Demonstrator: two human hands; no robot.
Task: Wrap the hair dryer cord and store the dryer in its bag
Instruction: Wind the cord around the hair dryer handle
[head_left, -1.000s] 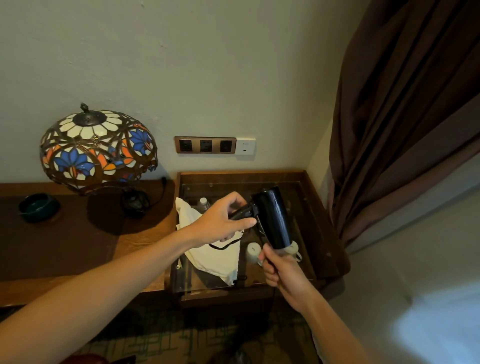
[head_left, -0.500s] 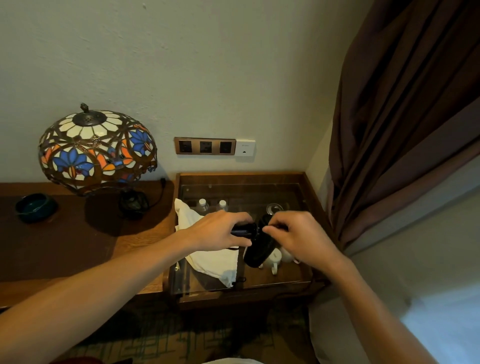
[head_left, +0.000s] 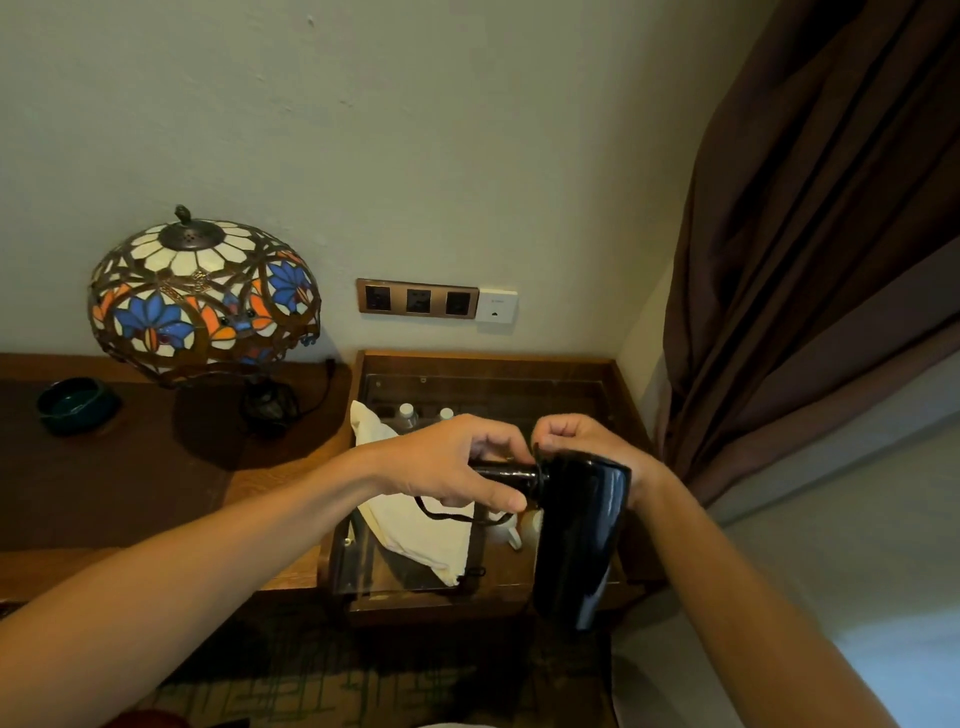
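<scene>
We are in the cord-wrapping step: our left hand (head_left: 457, 470) is clamped around the handle of the dryer (head_left: 582, 535), while our right hand (head_left: 582, 441), at one o'clock from the left, is pinched shut at the top of the dryer body, seemingly on the cord, though the cord itself is hidden there. The dryer hangs in the air above the glass-lidded box (head_left: 618, 395) at the right end of the counter (head_left: 130, 499), barrel pointing down toward six o'clock. The bag (head_left: 421, 530) lies flat on the glass at eight o'clock from the dryer, its drawstring (head_left: 441, 512) looped on top.

We judge the next move needs the cord led round the handle turn by turn under light tension, with the left grip shifting to let each loop pass.

The dryer is glossy black plastic, a smooth tapered cylinder on a slim round handle. The bag is soft cream cloth, creased and limp. The counter is dark varnished wood
</scene>
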